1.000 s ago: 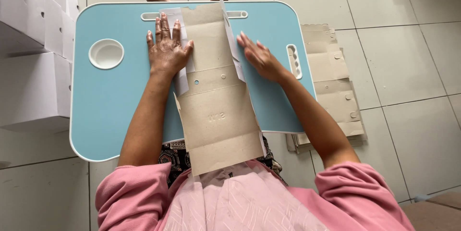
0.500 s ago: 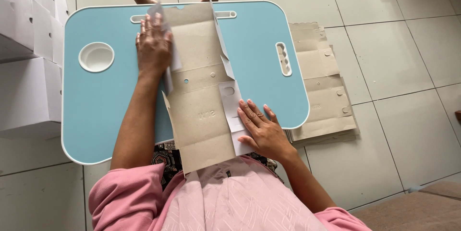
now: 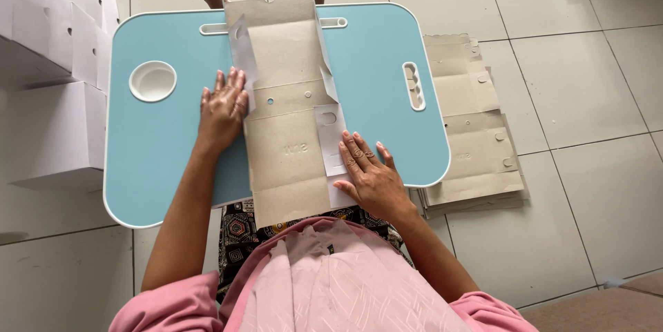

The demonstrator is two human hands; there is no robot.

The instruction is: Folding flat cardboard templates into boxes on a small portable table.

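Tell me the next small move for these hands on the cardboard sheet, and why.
Probably slide the right hand up along the right side flap, pressing the fold flat. The cardboard sheet lies lengthwise on the blue lap table; near that hand the flap lies folded in, but farther up it stands raised. The left hand lies flat at the sheet's left edge, beside the raised left flap.

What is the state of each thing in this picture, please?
cardboard blank: unfolded flat on the table, side flaps partly folded in.
left hand: flat, pressing the left flap.
right hand: flat, pressing the right flap.
lap table: standing over the legs.
spare blanks: stacked flat on the floor.
white boxes: assembled, stacked.
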